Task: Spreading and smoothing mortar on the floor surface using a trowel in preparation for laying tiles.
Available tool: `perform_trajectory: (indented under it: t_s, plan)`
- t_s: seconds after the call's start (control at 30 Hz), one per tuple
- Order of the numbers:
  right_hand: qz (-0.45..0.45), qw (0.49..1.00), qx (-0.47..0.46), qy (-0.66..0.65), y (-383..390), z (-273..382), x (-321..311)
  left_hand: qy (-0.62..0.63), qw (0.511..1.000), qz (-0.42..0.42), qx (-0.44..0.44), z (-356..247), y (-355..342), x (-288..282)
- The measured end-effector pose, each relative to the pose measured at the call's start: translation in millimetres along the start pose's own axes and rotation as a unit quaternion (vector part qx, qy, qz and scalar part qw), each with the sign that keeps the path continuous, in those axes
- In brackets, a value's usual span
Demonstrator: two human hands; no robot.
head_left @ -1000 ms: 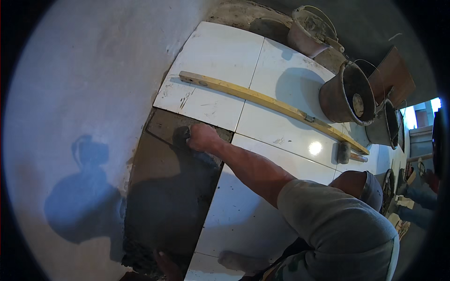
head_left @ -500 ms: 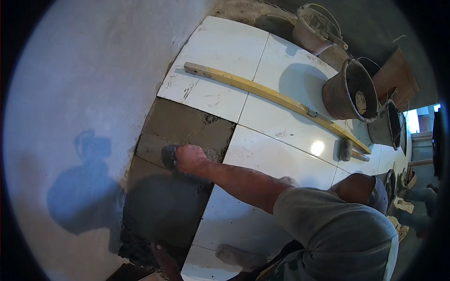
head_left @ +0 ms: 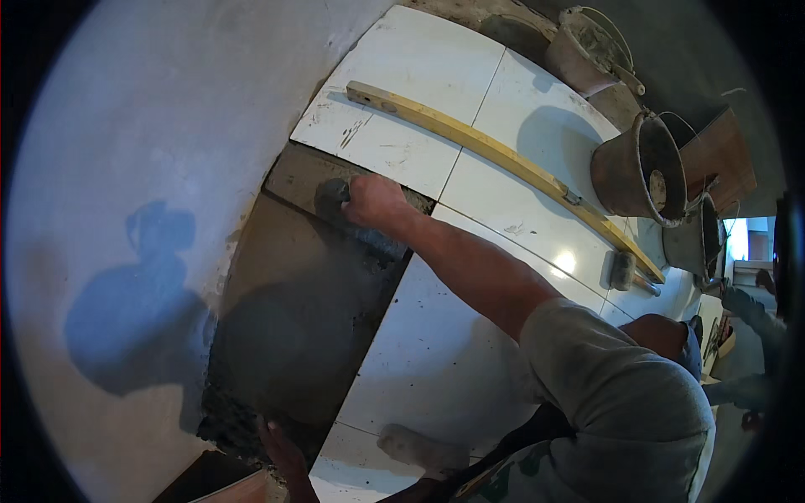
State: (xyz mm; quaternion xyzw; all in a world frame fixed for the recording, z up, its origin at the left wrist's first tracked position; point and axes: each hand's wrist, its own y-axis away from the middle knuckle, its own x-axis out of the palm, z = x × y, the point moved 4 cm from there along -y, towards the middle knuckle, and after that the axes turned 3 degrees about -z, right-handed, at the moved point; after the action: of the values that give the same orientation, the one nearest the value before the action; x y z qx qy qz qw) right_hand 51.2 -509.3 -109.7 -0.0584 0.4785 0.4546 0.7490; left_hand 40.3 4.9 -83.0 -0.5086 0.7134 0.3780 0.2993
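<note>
My right hand [head_left: 375, 203] is closed around the dark handle of a mortar-smeared flat trowel [head_left: 332, 196]. Its blade lies on the wet grey mortar bed [head_left: 293, 293], close to the edge of the white floor tile [head_left: 394, 159] on the far side. Down at the near end of the bed, my left hand [head_left: 283, 451] rests by the rough, dark mortar edge with a finger stretched out. Nothing shows in that hand, though part of it is dim. The mortar fills a strip between the wall and the laid tiles.
A yellow spirit level [head_left: 470, 138] lies across the white tiles, with a mallet [head_left: 622, 270] at its near end. Buckets [head_left: 620, 180] and a brown board [head_left: 721, 159] stand at the right. A plastered wall [head_left: 151, 126] borders the left. A grey-covered foot [head_left: 423, 447] rests on the tiles.
My right hand has moved the trowel farther away across the mortar, up toward the far tile. My left hand stays near the bed's near end. The view has shifted slightly.
</note>
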Motion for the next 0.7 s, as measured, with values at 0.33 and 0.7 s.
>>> perform_trajectory:
  t_s: [0.33, 0.7]
  plan:
    - [-0.010, 1.000, 0.017, 0.018, -13.5, -8.8, 0.4, 0.039, 0.999, 0.003, -0.013, 11.2, -1.6, 0.8]
    - [0.023, 0.999, 0.041, -0.016, 11.6, 4.7, 33.2, 0.046, 0.998, -0.034, -0.005, 42.0, 1.3, -13.3]
